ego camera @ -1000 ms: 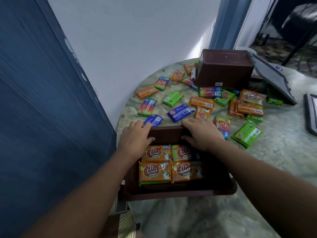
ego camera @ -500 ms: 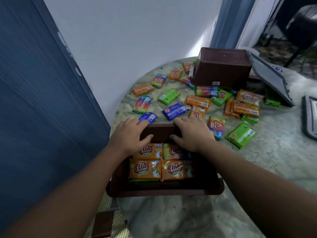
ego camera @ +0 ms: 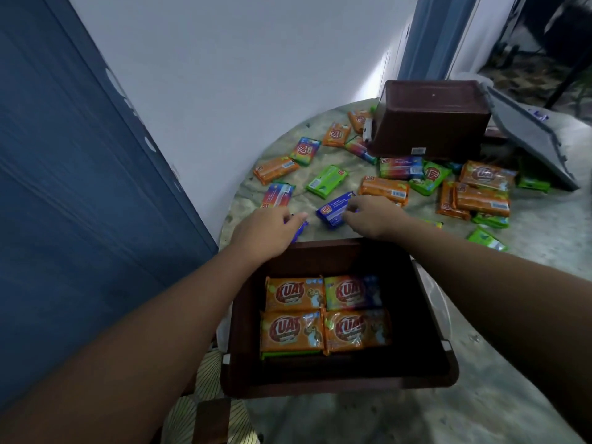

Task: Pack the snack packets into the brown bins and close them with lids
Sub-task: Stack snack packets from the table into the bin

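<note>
The marbled desk (ego camera: 480, 395) is strewn with snack packets beyond the open brown bin (ego camera: 429, 318), where four packets (ego camera: 323, 312) are laid flat on the left and the right side is bare; a second bin (ego camera: 429, 120) lies overturned at the back beside a grey lid (ego camera: 528, 136). The left hand (ego camera: 266, 232) is curled over one small blue packet (ego camera: 301, 227), and the right hand (ego camera: 374, 216) has its fingers (ego camera: 350, 208) closed on another blue packet (ego camera: 333, 211). Both are best lifted flat and set into the bare side, so that the lid can later be seated.
</note>
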### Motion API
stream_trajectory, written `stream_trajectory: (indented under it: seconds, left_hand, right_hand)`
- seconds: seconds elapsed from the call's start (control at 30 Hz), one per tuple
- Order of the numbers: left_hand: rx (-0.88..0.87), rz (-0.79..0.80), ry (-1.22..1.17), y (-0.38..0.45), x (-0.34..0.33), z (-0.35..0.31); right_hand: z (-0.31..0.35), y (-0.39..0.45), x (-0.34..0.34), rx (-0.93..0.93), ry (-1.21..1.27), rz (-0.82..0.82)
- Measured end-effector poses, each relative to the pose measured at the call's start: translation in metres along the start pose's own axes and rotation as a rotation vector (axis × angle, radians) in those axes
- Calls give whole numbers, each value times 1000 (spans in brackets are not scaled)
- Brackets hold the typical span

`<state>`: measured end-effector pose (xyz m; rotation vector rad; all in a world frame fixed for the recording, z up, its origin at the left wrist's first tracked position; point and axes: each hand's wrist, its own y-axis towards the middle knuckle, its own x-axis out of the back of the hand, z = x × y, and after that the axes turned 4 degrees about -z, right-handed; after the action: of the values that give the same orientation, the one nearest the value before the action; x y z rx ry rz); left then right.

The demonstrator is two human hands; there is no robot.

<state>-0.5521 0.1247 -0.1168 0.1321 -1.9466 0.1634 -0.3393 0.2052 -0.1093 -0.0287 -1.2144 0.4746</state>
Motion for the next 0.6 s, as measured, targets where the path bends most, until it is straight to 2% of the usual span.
stream_trajectory:
  seconds: [0.13,0.23,0.33,0.6]
  left_hand:
    - [27,157,209,41,-10,5]
    - [64,260,326,61,-23,8]
    - [98,282,363,72,-34,9]
    - [115,325,401,82,-64,12]
  right_hand:
    - [0,31,-3,15,-128,103]
    - [-4,50,-17,27,-221,113]
    - [-5,61,-28,84,-310,78]
    - [-13,85,-36,130,-522,133]
